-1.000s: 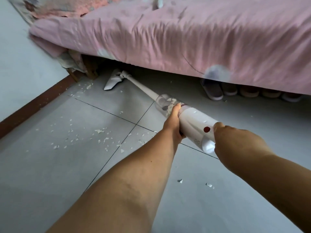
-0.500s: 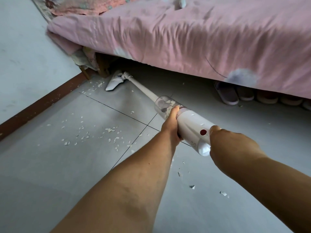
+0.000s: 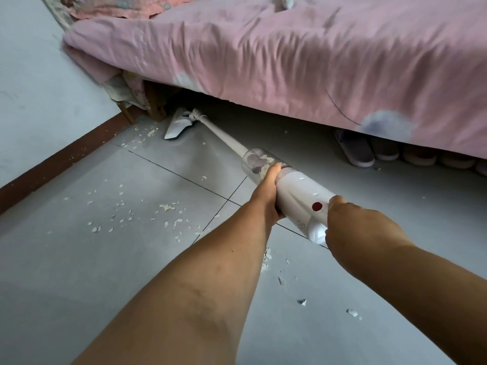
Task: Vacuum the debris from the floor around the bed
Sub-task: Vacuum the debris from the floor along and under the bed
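I hold a white stick vacuum [image 3: 297, 196] with both hands. My left hand [image 3: 266, 193] grips its body just behind the clear dust cup [image 3: 257, 163]. My right hand [image 3: 353, 222] is closed around the rear handle, near a red button. The thin tube runs forward and left to the white floor head [image 3: 179, 125], which rests on the grey tiles by the bed's corner leg [image 3: 155, 106]. White debris flakes [image 3: 168, 208] are scattered over the floor left of my arms, more debris [image 3: 282, 280] lies between them, and some debris [image 3: 147, 133] sits beside the head.
The bed with a pink cover [image 3: 290, 61] overhangs the floor across the top. Several slippers [image 3: 355, 151] are lined up under its right part. A pale wall with a brown skirting board [image 3: 58, 162] runs along the left.
The view has shifted so the bed corner and the vacuum head sit further right and lower in the frame. More flakes show near my arms. Both hands keep the same grip.
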`<state>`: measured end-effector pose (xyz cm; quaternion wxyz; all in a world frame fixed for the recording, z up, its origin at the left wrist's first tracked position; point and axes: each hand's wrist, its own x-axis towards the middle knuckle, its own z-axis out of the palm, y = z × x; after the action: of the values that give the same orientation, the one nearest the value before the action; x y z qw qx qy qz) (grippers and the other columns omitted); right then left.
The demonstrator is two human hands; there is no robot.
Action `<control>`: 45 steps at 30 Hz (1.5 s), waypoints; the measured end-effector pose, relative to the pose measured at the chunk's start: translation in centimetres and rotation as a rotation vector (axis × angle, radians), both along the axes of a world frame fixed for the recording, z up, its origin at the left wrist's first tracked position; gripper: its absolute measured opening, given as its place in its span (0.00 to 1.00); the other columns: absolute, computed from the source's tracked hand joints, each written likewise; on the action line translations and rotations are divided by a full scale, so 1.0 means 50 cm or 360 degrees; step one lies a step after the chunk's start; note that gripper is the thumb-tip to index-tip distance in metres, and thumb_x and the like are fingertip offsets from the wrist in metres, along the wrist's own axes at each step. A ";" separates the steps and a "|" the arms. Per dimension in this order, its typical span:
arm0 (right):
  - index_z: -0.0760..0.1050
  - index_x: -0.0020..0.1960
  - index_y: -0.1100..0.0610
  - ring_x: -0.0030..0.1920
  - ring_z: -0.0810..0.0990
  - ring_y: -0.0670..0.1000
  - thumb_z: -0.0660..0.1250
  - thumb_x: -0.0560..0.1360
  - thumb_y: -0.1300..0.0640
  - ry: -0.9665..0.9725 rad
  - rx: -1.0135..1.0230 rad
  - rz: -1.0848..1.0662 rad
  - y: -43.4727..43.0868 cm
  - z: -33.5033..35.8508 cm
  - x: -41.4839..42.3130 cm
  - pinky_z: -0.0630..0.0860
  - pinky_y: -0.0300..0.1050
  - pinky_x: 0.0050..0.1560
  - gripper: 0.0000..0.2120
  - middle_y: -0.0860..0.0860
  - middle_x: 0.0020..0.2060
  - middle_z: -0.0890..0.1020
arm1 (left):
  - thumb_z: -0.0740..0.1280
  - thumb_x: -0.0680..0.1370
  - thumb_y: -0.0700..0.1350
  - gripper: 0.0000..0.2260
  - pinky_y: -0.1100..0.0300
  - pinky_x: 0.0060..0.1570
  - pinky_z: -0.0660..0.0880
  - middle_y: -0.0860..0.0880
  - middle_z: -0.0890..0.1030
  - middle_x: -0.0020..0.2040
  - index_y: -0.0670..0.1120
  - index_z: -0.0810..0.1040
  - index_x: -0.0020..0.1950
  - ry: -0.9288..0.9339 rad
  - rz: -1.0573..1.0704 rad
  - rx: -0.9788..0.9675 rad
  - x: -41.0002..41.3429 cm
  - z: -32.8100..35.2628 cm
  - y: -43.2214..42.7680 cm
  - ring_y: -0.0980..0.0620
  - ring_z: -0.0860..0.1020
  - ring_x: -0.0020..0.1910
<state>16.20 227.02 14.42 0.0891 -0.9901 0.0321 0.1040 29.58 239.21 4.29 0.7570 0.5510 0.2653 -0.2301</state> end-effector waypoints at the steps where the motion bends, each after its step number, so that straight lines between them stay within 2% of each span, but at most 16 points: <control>1: 0.62 0.53 0.56 0.36 0.72 0.54 0.59 0.73 0.61 0.0015 0.0010 -0.0034 -0.008 -0.001 -0.007 0.67 0.44 0.36 0.10 0.48 0.32 0.66 | 0.69 0.71 0.68 0.27 0.48 0.38 0.83 0.45 0.88 0.46 0.52 0.79 0.62 0.0000 -0.0024 -0.0001 -0.005 -0.003 -0.009 0.45 0.86 0.45; 5: 0.63 0.55 0.56 0.36 0.75 0.53 0.60 0.72 0.61 0.0057 0.0024 -0.0146 -0.048 -0.006 -0.048 0.70 0.44 0.35 0.13 0.49 0.33 0.71 | 0.70 0.70 0.67 0.28 0.47 0.41 0.83 0.44 0.87 0.48 0.52 0.79 0.63 0.0007 -0.0123 -0.0010 -0.039 -0.013 -0.050 0.44 0.86 0.47; 8: 0.64 0.57 0.56 0.37 0.77 0.53 0.60 0.72 0.61 0.0067 0.0026 -0.0202 -0.088 -0.003 -0.085 0.71 0.45 0.35 0.13 0.50 0.34 0.72 | 0.72 0.68 0.66 0.29 0.46 0.40 0.83 0.43 0.87 0.47 0.50 0.79 0.62 0.0032 -0.0190 -0.0057 -0.069 -0.008 -0.089 0.44 0.86 0.44; 14: 0.64 0.55 0.56 0.35 0.75 0.52 0.60 0.71 0.60 0.0077 0.0007 -0.0251 -0.163 0.008 -0.138 0.67 0.42 0.30 0.13 0.50 0.34 0.72 | 0.69 0.71 0.71 0.30 0.44 0.39 0.83 0.42 0.87 0.47 0.49 0.79 0.60 0.0095 -0.0221 -0.0162 -0.125 0.012 -0.176 0.42 0.87 0.42; 18: 0.64 0.53 0.55 0.30 0.71 0.48 0.61 0.70 0.59 0.0112 0.0086 -0.0313 -0.223 0.004 -0.173 0.63 0.41 0.25 0.13 0.49 0.34 0.72 | 0.69 0.71 0.70 0.28 0.44 0.50 0.82 0.43 0.87 0.48 0.49 0.80 0.58 0.0125 -0.0214 -0.0056 -0.155 0.004 -0.237 0.43 0.86 0.49; 21: 0.63 0.51 0.56 0.31 0.71 0.50 0.61 0.71 0.58 0.0198 0.0156 -0.0350 -0.250 0.002 -0.176 0.64 0.42 0.27 0.11 0.50 0.33 0.71 | 0.69 0.71 0.69 0.27 0.46 0.51 0.82 0.44 0.87 0.49 0.49 0.81 0.58 0.0143 -0.0193 -0.0017 -0.165 -0.004 -0.267 0.42 0.85 0.51; 24: 0.65 0.55 0.58 0.36 0.73 0.53 0.62 0.72 0.57 0.0321 0.0200 -0.0364 -0.269 0.005 -0.168 0.68 0.43 0.34 0.13 0.50 0.34 0.70 | 0.69 0.71 0.69 0.27 0.46 0.52 0.82 0.44 0.87 0.49 0.49 0.81 0.58 0.0150 -0.0160 -0.0006 -0.166 -0.015 -0.285 0.43 0.85 0.50; 26: 0.67 0.57 0.58 0.40 0.75 0.54 0.61 0.74 0.57 0.0435 0.0211 -0.0348 -0.283 0.013 -0.158 0.69 0.44 0.39 0.13 0.51 0.38 0.72 | 0.70 0.71 0.68 0.27 0.47 0.48 0.83 0.44 0.88 0.47 0.48 0.81 0.58 0.0155 -0.0122 -0.0006 -0.165 -0.016 -0.300 0.43 0.86 0.48; 29: 0.69 0.57 0.56 0.44 0.75 0.55 0.60 0.75 0.56 0.0536 0.0216 -0.0321 -0.296 0.023 -0.148 0.70 0.43 0.42 0.12 0.52 0.42 0.73 | 0.70 0.72 0.67 0.26 0.51 0.35 0.83 0.44 0.88 0.44 0.48 0.81 0.57 0.0163 -0.0099 -0.0039 -0.163 -0.011 -0.312 0.45 0.87 0.39; 34: 0.68 0.63 0.54 0.42 0.74 0.54 0.61 0.75 0.57 0.0545 0.0241 -0.0324 -0.325 0.044 -0.155 0.69 0.42 0.42 0.17 0.52 0.43 0.73 | 0.67 0.74 0.68 0.25 0.49 0.34 0.83 0.44 0.88 0.46 0.50 0.80 0.60 0.0187 -0.0112 0.0025 -0.176 0.013 -0.330 0.44 0.87 0.40; 38: 0.67 0.63 0.54 0.41 0.74 0.54 0.60 0.75 0.57 0.0547 0.0278 -0.0326 -0.339 0.096 -0.179 0.69 0.42 0.41 0.16 0.52 0.42 0.73 | 0.66 0.74 0.69 0.26 0.48 0.37 0.83 0.44 0.88 0.47 0.50 0.80 0.60 0.0229 -0.0123 0.0070 -0.209 0.061 -0.340 0.45 0.87 0.42; 42: 0.66 0.62 0.54 0.44 0.74 0.55 0.59 0.76 0.56 0.0693 0.0314 -0.0372 -0.345 0.163 -0.230 0.69 0.43 0.43 0.15 0.52 0.43 0.72 | 0.66 0.74 0.69 0.26 0.46 0.50 0.83 0.45 0.87 0.50 0.50 0.81 0.60 0.0292 -0.0125 0.0119 -0.268 0.120 -0.349 0.44 0.86 0.51; 45: 0.65 0.65 0.54 0.47 0.77 0.56 0.58 0.77 0.54 0.0786 0.0364 -0.0425 -0.345 0.237 -0.282 0.71 0.44 0.44 0.16 0.52 0.45 0.74 | 0.68 0.72 0.69 0.27 0.46 0.52 0.82 0.45 0.87 0.50 0.50 0.81 0.60 0.0382 -0.0154 0.0127 -0.329 0.183 -0.350 0.44 0.86 0.51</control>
<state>2.08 209.78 26.27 0.2025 -0.9053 0.1709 0.3319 13.12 221.73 13.42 0.6853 0.5614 0.3359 -0.3199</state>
